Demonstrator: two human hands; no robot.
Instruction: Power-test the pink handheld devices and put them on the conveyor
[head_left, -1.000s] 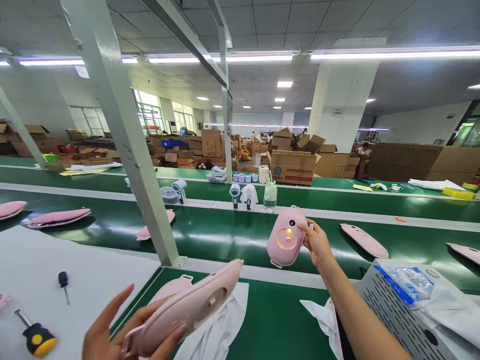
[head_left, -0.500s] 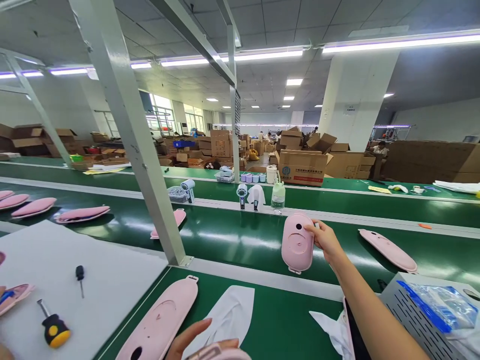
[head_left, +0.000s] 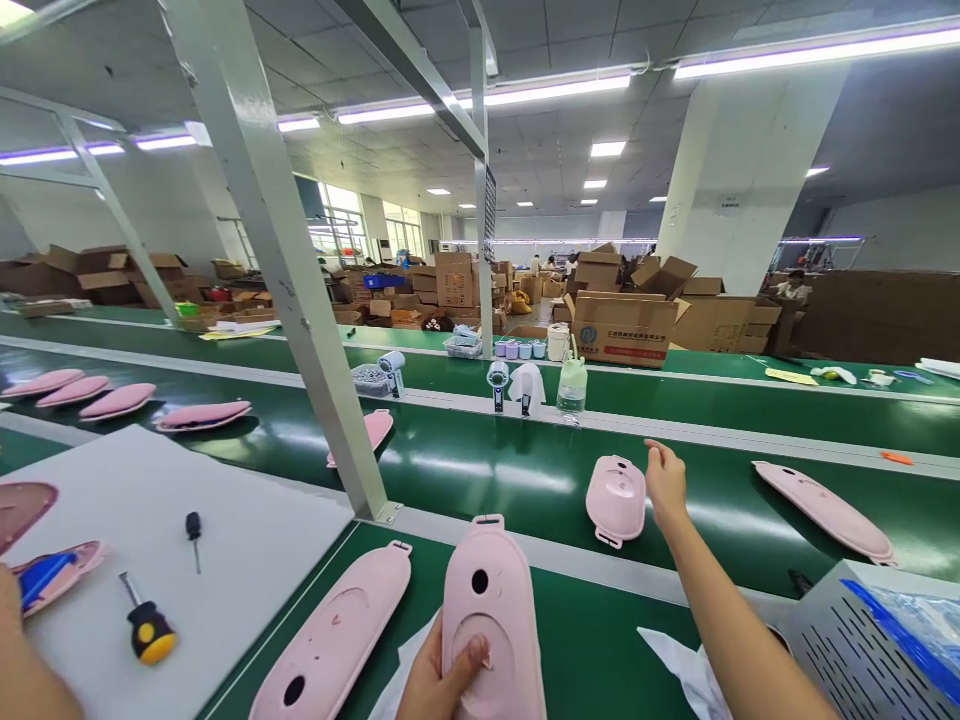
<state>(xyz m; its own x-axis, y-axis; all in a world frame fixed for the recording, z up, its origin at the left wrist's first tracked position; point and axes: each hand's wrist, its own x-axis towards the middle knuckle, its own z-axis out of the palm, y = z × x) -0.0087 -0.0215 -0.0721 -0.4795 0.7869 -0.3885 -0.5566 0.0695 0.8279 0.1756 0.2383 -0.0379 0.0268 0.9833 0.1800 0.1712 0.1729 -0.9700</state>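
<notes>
Mid-frame, a basket [head_left: 463, 351] holds indistinct blue items [head_left: 466, 332]; your left hand [head_left: 444, 668] grips a bottom-cropped pink shell [head_left: 511, 598], your right hand [head_left: 668, 486] loosely open.

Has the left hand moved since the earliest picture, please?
Yes, to the right: the left hand was left of the foot of the post, and now it is right of it.

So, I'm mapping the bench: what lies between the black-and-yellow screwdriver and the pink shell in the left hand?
Head view: another pink shell and part of a white cloth lie between the screwdriver and the held shell.
</notes>
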